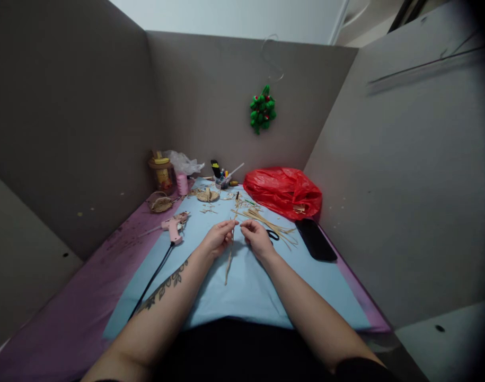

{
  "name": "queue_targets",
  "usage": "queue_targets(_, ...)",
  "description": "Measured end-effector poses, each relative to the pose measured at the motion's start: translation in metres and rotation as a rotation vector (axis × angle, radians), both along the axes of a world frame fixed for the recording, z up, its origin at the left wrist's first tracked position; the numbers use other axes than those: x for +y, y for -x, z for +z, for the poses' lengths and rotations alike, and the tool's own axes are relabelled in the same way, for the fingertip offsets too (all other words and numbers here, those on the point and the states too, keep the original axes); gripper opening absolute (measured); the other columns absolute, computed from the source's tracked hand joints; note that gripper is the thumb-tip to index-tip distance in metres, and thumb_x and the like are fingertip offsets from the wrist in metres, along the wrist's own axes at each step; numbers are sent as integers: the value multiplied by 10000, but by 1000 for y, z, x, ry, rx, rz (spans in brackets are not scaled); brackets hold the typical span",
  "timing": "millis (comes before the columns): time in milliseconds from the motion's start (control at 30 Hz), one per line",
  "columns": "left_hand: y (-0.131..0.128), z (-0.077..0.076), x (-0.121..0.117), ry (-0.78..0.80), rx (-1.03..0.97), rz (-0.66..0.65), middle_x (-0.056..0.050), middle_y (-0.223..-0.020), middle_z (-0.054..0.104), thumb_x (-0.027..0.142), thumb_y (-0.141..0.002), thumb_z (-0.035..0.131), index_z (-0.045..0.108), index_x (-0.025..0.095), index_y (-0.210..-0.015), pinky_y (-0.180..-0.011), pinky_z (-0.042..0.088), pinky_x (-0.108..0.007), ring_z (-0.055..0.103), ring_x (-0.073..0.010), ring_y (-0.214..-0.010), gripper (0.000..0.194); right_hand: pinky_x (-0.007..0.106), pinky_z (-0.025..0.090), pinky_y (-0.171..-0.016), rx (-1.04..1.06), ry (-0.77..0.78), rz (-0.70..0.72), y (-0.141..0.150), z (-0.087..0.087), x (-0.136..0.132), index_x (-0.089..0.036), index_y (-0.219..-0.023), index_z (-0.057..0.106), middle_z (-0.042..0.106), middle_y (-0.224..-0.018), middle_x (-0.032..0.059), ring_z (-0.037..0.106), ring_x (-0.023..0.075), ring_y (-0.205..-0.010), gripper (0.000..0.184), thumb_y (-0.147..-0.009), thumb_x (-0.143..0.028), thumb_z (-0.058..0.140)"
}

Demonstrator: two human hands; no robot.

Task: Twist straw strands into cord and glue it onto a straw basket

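Above the middle of the blue-covered counter [317,294], the left hand [221,237] pinches a thin strand [229,261] near its far end, probably best held lightly but steadily, while the curled right hand [258,239] hovers just right, its grip unclear.

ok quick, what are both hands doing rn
Left hand: closed, pinching a thin tan strand.
Right hand: fingers curled; can't tell if it's holding anything.

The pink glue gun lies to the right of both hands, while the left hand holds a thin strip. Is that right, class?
Not quite: the side is wrong. The head view shows the pink glue gun lying to the left of both the left hand and the right hand. The left hand does hold a thin strip.
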State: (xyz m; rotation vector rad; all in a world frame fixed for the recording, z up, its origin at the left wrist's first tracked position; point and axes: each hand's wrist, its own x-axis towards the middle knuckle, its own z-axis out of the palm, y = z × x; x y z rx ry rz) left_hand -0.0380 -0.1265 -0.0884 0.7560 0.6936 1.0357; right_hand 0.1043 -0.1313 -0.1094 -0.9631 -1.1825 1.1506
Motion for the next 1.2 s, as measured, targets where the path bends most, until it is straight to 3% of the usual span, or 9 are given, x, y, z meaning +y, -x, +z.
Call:
queue_targets(100, 1, -1, 1, 3, -41, -15, 93, -426, 388, 346, -572, 800, 638, 111, -823, -375, 226, -113, 319, 1, -355, 380, 240, 400, -580, -263, -154, -18, -7, 0, 2, -180, -755, 612, 568, -700, -13, 485, 112, -605, 108, -658, -225, 626)
queue_targets(233, 3, -3, 1, 0, -88, -44, 101, -404, 362, 324, -603, 785, 629, 116, -830, -371, 212, -119, 294, -2, -345, 345, 262, 420, -640, -463, -288, -29, -7, 5, -4, -195, -774, 624, 566, -796, 10, 508, 143, -705, 100, -681, -176, 592)
queue_targets(567, 2, 0, -3, 36, -186, -73, 104, -394, 365, 268, -642, 762, 611, 119, -827, -373, 230, -116, 279, -1, -334, 282, 251, 394, -607, -477, -400, -8, 5, 13, -13, -200, -746, 611, 520, -800, 16, 494, 141, -700, 10, -745, -194, 604)
queue_targets(767, 1, 3, -7, 14, -205, -133, 95, -384, 359, 264, -678, 736, 609, 107, -786, -376, 245, -131, 292, -11, -340, 229, 266, 383, -672, -479, -447, 9, 6, 12, -11, -197, -666, 520, 494, -740, 5, 482, 153, -741, 134, -798, -208, 539)
queue_targets(967, 0, 2, -5, 36, -220, -78, 103, -404, 355, 244, -679, 733, 603, 123, -837, -383, 252, -139, 311, -19, -348, 237, 250, 356, -601, -319, -305, 13, 5, 7, -7, -205, -710, 466, 420, -641, -34, 408, 126, -602, 169, -836, -313, 495)
queue_targets(1067, 0, 1, -4, 36, -239, -51, 105, -395, 356, 236, -669, 738, 603, 121, -830, -377, 252, -136, 314, -20, -344, 239, 248, 358, -591, -279, -288, 20, 3, 8, -8, -203, -709, 481, 426, -638, -33, 413, 123, -597, 175, -827, -329, 509)
queue_targets(1200, 1, 2, -4, 55, -246, -41, 98, -386, 379, 217, -674, 734, 605, 114, -817, -375, 271, -128, 321, -18, -338, 218, 265, 389, -671, -345, -368, 15, 4, 12, -12, -200, -743, 594, 521, -789, 8, 485, 145, -736, 74, -760, -271, 604)
